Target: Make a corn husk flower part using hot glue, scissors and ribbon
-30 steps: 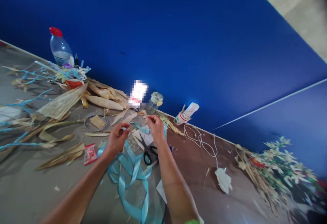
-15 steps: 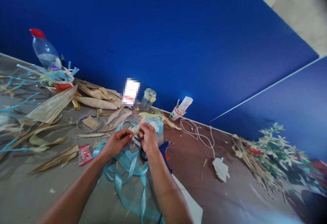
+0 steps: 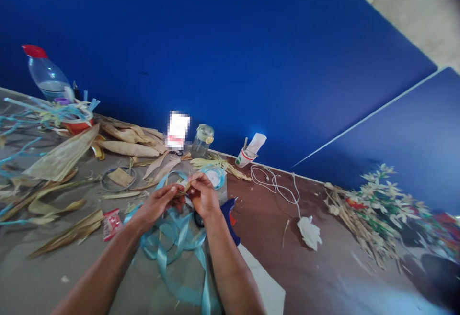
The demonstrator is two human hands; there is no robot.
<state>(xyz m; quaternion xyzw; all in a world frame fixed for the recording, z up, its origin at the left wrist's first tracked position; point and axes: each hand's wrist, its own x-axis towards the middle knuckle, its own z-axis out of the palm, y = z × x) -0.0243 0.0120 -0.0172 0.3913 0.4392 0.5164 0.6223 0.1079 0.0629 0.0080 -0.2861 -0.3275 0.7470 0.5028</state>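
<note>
My left hand [image 3: 160, 204] and my right hand [image 3: 205, 197] meet over the middle of the worktop, fingers closed in a pinch. Between the fingertips is a small strip of dried corn husk [image 3: 186, 189], mostly covered by the fingers. Loops of light blue satin ribbon [image 3: 183, 231] lie beneath both hands. A roll of blue ribbon [image 3: 214, 177] sits just behind my right hand. Beside my right forearm is a dark blue glue gun [image 3: 228, 209], partly hidden. Dried corn husks [image 3: 130, 148] are piled at the back left.
A bottle with a red cap [image 3: 50, 75], a glass jar [image 3: 202, 139] and a paper cup [image 3: 244, 156] stand along the blue partition [image 3: 230, 56]. A white cable [image 3: 275, 185] curls on the right, near artificial flowers [image 3: 388, 200]. A red packet [image 3: 112, 224] lies left of my forearm.
My hands have drawn closer together, and the husk strip that stuck up between them is now mostly covered by fingers. The camera view has shifted slightly.
</note>
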